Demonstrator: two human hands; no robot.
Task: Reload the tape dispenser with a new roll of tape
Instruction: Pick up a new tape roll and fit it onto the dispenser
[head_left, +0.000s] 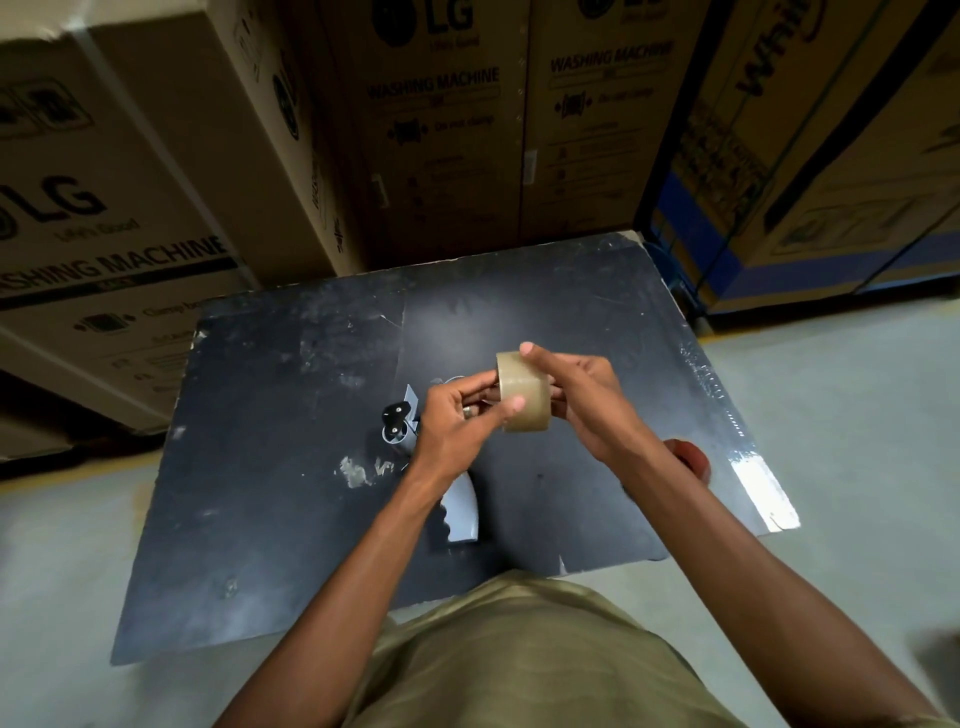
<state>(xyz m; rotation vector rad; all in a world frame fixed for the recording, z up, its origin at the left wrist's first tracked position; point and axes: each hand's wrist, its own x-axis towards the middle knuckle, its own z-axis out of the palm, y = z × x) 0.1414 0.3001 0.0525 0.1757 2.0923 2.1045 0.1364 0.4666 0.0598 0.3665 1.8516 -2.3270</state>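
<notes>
Cardboard boxes (441, 130) wall in the far edge of the dark table (291, 415), which offers bare room on both sides. The tape dispenser (457, 506) lies flat under the wrists. Above it, the left hand (457, 421) and right hand (582, 395) pinch the tape roll (524, 392), fingers closed on its rim; a slip would likely drop it onto the dispenser or roll it off an edge.

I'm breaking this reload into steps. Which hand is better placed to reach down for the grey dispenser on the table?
Probably the left hand. It hovers right above the grey plastic tape dispenser lying on the black table, while the right hand sits farther off and grips the tan tape roll more fully.
</notes>
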